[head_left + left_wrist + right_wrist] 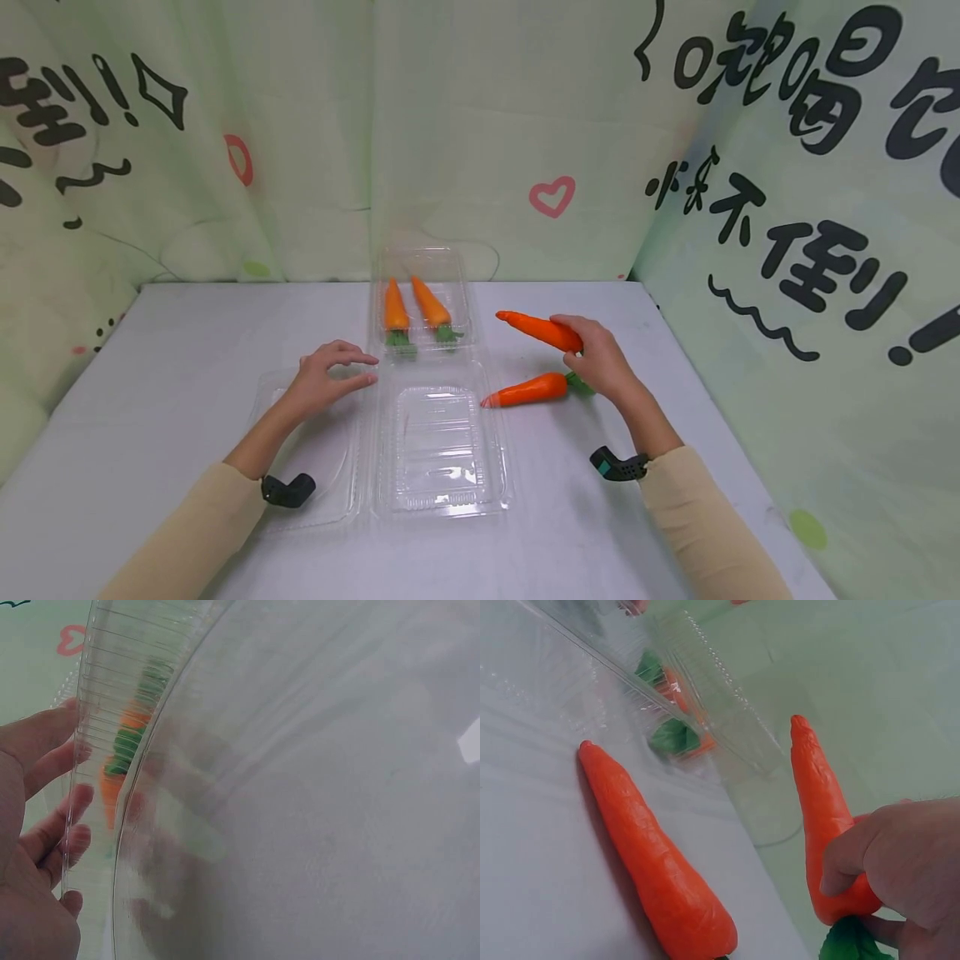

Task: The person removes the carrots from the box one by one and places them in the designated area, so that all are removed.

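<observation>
My right hand (600, 354) grips an orange toy carrot (536, 329) by its thick end, raised above the table. In the right wrist view its green top (849, 941) shows below the fingers. A second carrot (534, 390) lies under it, its tip at the right edge of a clear plastic container (442, 500). My left hand (333, 377), fingers apart and loosely bent, is at that container's left side. In the left wrist view the fingertips (79, 844) are at a clear plastic edge; whether they touch it I cannot tell.
Behind the container, a clear plastic box (467, 333) holds two carrots (430, 304) with green tops. A transparent lid-like sheet (322, 500) lies left, below my left forearm. Printed curtains (465, 125) hang behind and beside the white table (187, 358).
</observation>
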Available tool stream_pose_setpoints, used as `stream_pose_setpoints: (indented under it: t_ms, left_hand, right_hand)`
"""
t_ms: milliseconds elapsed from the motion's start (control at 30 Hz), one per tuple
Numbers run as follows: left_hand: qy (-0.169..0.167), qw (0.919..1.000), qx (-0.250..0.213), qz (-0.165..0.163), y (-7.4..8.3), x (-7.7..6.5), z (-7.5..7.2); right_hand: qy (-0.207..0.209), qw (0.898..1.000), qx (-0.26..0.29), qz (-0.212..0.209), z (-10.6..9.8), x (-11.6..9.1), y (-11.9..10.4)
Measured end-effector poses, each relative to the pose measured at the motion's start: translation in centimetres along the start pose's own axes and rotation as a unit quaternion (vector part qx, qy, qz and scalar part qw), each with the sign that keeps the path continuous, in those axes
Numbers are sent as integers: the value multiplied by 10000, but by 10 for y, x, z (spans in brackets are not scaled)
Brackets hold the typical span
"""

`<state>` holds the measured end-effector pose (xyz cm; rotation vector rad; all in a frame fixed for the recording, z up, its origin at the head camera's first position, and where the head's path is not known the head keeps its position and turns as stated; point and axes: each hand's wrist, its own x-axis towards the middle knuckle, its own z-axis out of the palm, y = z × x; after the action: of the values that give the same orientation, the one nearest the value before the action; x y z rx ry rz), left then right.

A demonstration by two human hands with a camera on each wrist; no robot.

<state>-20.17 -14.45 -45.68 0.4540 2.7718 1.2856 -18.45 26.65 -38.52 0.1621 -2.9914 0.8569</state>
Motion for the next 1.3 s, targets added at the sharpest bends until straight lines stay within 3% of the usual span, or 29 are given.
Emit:
stream_pose_setpoints:
  t_ms: [1300]
  left_hand:
    - [77,9999,105,88,-1,1,1]
  right_hand:
    - [-397,9986,-360,-37,29,15,8]
